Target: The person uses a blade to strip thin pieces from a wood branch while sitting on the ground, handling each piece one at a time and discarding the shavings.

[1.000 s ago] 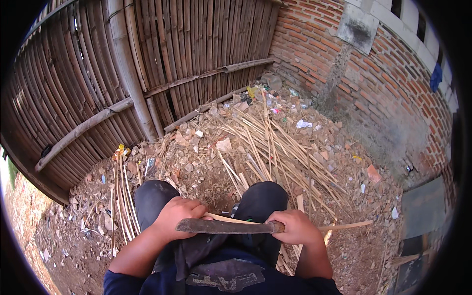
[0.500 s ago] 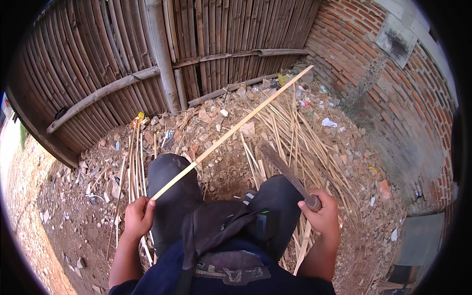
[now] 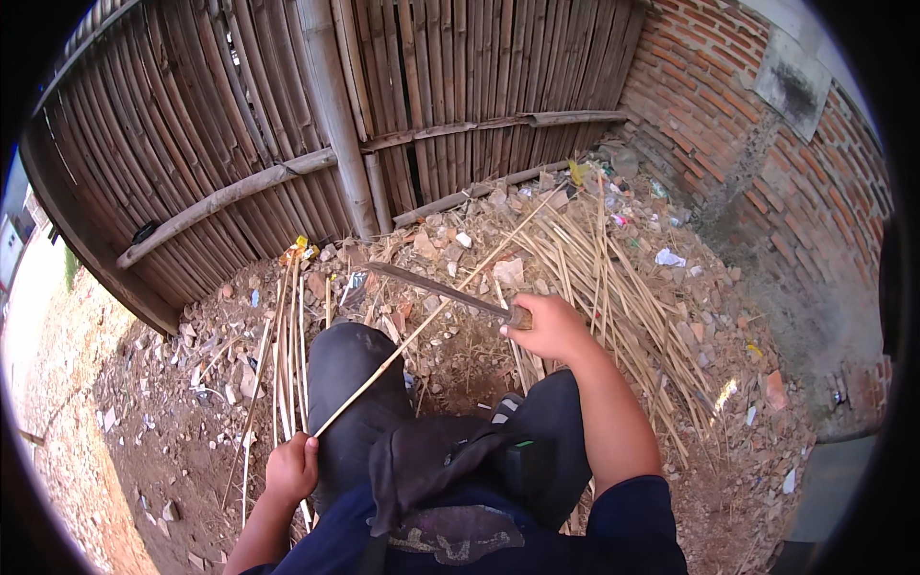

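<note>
My left hand (image 3: 291, 468) is closed around the near end of a long, thin bamboo strip (image 3: 391, 360). The strip slants up and to the right past my left knee. In my right hand (image 3: 548, 329) is a machete (image 3: 436, 287), gripped by its wooden handle, its dark blade pointing left. The blade crosses the strip beyond my knees; whether the two touch, I cannot tell. Beyond my right knee lies a pile of split bamboo strips (image 3: 613, 287). A smaller bundle of strips (image 3: 284, 355) rests on the ground beside my left knee.
A bamboo fence (image 3: 192, 125) stands ahead and to the left, braced by a thick post (image 3: 337, 125). The brick wall (image 3: 767, 182) rises on the right. Stones, brick pieces and litter, such as a white scrap (image 3: 670, 258), cover the dirt ground.
My right hand has swung the machete up and left, from beside my right knee to across the strip. My left hand has moved lower, and the strip's far end has dropped.
</note>
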The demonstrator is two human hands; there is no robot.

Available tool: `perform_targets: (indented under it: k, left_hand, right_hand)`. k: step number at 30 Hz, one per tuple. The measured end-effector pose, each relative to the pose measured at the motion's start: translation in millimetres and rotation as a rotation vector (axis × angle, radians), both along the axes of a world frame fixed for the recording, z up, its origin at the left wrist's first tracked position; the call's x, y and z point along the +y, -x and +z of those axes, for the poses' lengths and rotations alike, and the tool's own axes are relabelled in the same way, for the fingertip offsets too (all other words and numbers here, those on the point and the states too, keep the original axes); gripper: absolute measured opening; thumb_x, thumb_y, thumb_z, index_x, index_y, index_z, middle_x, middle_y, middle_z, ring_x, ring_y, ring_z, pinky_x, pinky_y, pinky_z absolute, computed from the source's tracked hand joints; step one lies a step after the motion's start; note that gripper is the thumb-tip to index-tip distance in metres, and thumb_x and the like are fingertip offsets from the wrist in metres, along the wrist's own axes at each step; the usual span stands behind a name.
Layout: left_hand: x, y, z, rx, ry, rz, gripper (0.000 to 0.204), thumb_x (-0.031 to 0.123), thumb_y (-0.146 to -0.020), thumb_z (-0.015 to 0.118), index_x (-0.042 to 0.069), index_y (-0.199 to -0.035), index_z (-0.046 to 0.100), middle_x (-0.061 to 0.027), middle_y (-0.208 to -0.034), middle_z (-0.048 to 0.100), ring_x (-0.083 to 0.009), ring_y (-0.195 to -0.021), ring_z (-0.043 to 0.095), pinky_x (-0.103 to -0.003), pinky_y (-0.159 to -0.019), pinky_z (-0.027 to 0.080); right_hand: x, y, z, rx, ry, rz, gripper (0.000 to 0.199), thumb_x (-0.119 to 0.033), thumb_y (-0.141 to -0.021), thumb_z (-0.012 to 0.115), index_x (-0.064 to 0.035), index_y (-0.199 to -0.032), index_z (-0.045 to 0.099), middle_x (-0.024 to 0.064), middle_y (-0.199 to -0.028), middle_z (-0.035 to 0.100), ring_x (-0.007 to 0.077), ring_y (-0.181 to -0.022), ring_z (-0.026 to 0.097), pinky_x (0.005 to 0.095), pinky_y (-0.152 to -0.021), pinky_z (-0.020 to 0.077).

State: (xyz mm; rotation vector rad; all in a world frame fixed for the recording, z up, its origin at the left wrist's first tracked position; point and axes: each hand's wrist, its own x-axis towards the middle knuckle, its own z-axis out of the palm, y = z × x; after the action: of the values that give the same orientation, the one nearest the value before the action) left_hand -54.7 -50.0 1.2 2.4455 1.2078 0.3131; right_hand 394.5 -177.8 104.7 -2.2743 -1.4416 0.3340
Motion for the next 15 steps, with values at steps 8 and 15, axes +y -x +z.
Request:
perform_targets:
  k: [8, 15]
  left_hand:
    - [1.4, -4.4, -18.3, 0.102, -0.059, -0.013, 0.035, 0.032, -0.104, 0.049, 0.005, -0.081, 0.051, -0.0238, -0.064, 0.059, -0.0484, -0.06, 0.059, -0.056, -0.054, 0.045]
    - [15.3, -4.9, -26.6, 0.046, -0.096, -0.076, 0.033, 0.028, -0.103, 0.049, 0.005, -0.079, 0.05, -0.0228, -0.061, 0.056, -0.047, -0.057, 0.058, -0.055, -0.052, 0.044]
  right_hand:
    - [13.1, -26.5, -45.6, 0.026, 0.119, 0.046, 0.036, -0.037, -0.081, 0.078, -0.0088, -0.101, 0.068, 0.018, -0.075, 0.067, 0.0399, -0.078, 0.068, 0.05, -0.071, 0.0518]
    - [7.4, -19.0, -59.2, 0.02, -0.037, 0.133, 0.036, -0.034, -0.08, 0.08, -0.0085, -0.102, 0.067, 0.0183, -0.079, 0.067, 0.041, -0.079, 0.066, 0.0493, -0.072, 0.0509]
